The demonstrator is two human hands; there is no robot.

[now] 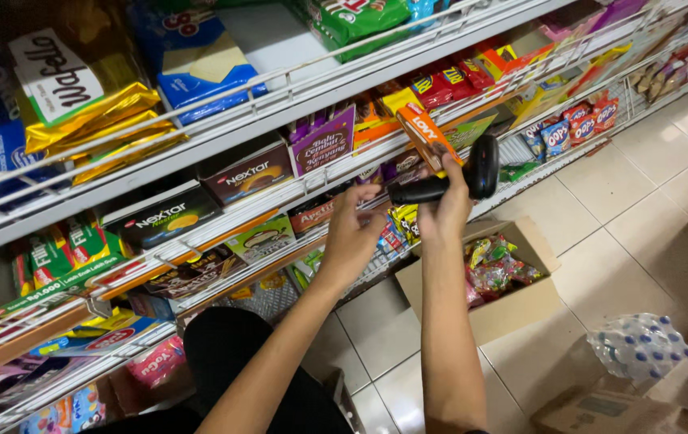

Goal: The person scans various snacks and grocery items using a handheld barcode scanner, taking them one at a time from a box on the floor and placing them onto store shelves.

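Head view looks down on two bare forearms raised before white wire-fronted metal shelves (280, 84) packed with snack packets. The right hand (446, 210) is wrapped around the handle of a black plastic handheld barcode scanner (456, 181), fingers closed firmly on it, its rounded head tilted up toward the shelf edge. Just above the scanner, an orange rectangular cardboard snack box (427, 137) leans out over the shelf rail. The left hand (350, 237), just left of the scanner, has its fingers curled and partly spread, the fingertips close to the scanner's handle end; whether they touch it or pinch anything, I cannot tell.

By the look of it, the step in hand is readying the scanner at the shelf face. A next move would call for a steady aim of the scanner's head at a printed code on a packet, with the other hand turning that packet flat.

Below the scanner, an open brown cardboard carton (521, 301) of glossy, crinkled, multicoloured wrappers sits on the pale glazed floor tiles (641, 201). Further right of it lies a shrink-wrapped pack of clear plastic bottles (641, 345).
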